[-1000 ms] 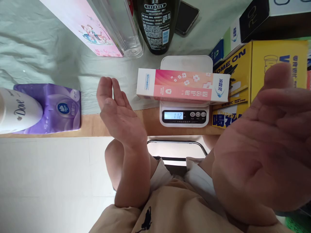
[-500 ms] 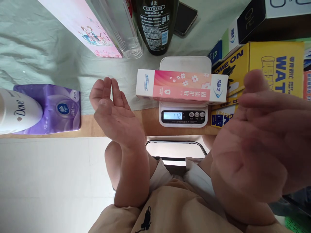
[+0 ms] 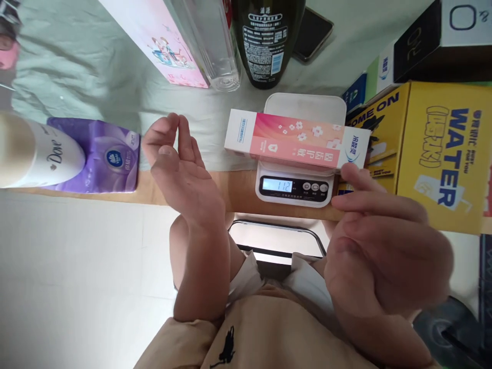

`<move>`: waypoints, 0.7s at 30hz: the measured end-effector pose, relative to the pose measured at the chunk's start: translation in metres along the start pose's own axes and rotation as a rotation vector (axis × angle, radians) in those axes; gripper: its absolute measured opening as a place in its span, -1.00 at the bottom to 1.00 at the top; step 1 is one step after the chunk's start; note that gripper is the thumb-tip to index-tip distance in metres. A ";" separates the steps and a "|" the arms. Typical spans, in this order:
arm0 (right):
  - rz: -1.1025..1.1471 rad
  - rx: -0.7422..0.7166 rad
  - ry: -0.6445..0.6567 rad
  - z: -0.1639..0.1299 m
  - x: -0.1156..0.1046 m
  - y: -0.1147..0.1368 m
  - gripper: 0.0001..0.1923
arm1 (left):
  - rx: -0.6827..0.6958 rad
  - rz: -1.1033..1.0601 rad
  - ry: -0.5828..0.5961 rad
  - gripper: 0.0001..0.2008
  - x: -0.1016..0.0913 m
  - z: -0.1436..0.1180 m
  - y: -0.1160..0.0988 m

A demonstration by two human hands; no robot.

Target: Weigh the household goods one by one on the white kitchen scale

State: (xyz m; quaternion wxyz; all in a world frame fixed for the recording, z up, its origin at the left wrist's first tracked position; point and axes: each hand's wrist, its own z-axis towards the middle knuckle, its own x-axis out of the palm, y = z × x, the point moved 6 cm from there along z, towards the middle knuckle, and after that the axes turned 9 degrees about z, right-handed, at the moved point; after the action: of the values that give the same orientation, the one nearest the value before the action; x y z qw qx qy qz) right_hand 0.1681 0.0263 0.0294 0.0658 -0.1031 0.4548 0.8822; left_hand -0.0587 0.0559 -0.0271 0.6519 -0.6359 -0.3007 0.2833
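A pink and white toothpaste box [image 3: 298, 140] lies across a small white kitchen scale [image 3: 295, 187] whose display reads 112. My left hand [image 3: 180, 169] hovers palm up to the left of the scale, fingers apart, holding nothing. Close to the camera, my right hand [image 3: 384, 251] is raised below and to the right of the scale, fingers spread and empty, its fingertips near the box's right end.
A white Dove bottle [image 3: 34, 154] lies on a purple tissue pack [image 3: 103, 159] at left. Behind the scale stand a dark bottle [image 3: 267, 41], a clear container [image 3: 209, 43], a pink box [image 3: 154, 36] and a phone [image 3: 311, 33]. Yellow cartons [image 3: 434, 148] crowd the right.
My right hand has dropped lower and moved left toward the scale. The left hand has barely shifted. The camera view has tilted slightly.
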 end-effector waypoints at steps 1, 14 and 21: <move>0.032 -0.011 -0.007 -0.001 -0.001 0.001 -0.79 | 0.015 0.006 -0.003 -0.73 -0.002 0.001 -0.002; -0.371 -0.011 0.394 0.022 0.012 0.025 -0.73 | 0.025 -0.087 0.060 -0.72 -0.006 0.002 -0.008; -0.723 0.095 0.611 0.065 0.042 -0.014 -0.72 | 0.008 -0.202 0.034 -0.76 -0.007 0.006 -0.006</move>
State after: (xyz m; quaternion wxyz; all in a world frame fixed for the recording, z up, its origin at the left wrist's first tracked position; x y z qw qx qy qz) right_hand 0.1223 0.0882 0.0446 0.2364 -0.5065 0.4280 0.7102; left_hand -0.0682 0.0541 -0.0214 0.6846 -0.6045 -0.3510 0.2064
